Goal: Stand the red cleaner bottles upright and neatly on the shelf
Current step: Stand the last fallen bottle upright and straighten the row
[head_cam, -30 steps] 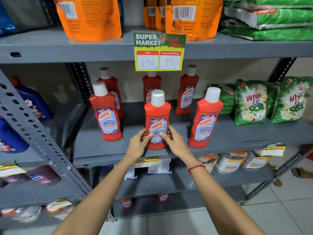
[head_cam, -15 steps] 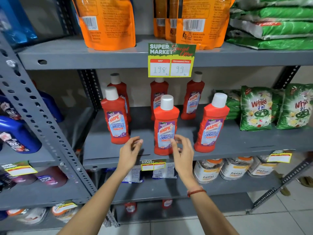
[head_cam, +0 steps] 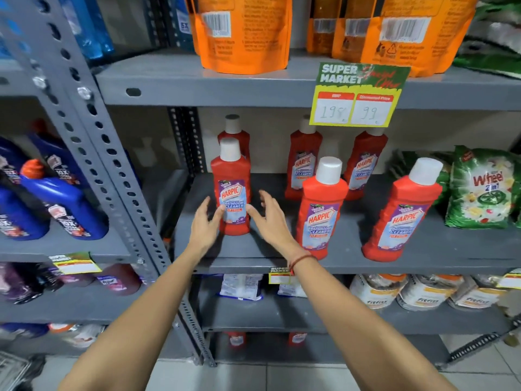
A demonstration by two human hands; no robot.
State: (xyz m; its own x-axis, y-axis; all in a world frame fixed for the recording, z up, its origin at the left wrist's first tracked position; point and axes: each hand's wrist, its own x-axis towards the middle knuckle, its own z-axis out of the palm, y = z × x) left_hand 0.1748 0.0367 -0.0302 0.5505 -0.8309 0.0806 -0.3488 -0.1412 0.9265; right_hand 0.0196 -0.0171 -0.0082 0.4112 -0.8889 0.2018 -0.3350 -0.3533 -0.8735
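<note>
Several red cleaner bottles with white caps stand upright on the grey middle shelf (head_cam: 423, 258). The front row has a left bottle (head_cam: 231, 190), a middle bottle (head_cam: 321, 213) and a right bottle (head_cam: 400, 218). Behind them stand three more: back left (head_cam: 234, 131), back middle (head_cam: 305, 162) and back right (head_cam: 363, 165). My left hand (head_cam: 204, 224) and my right hand (head_cam: 267, 215) flank the front left bottle, fingers spread. The left fingertips reach its lower label; the right hand looks just clear of it.
A yellow price tag (head_cam: 358, 97) hangs from the upper shelf, which carries orange pouches (head_cam: 245, 32). Green detergent bags (head_cam: 479, 190) lie right of the bottles. Blue bottles (head_cam: 64, 204) fill the left rack, behind a perforated grey upright (head_cam: 107, 165).
My hands let go of the front middle bottle and moved left to either side of the front left bottle. The view shifted left with them.
</note>
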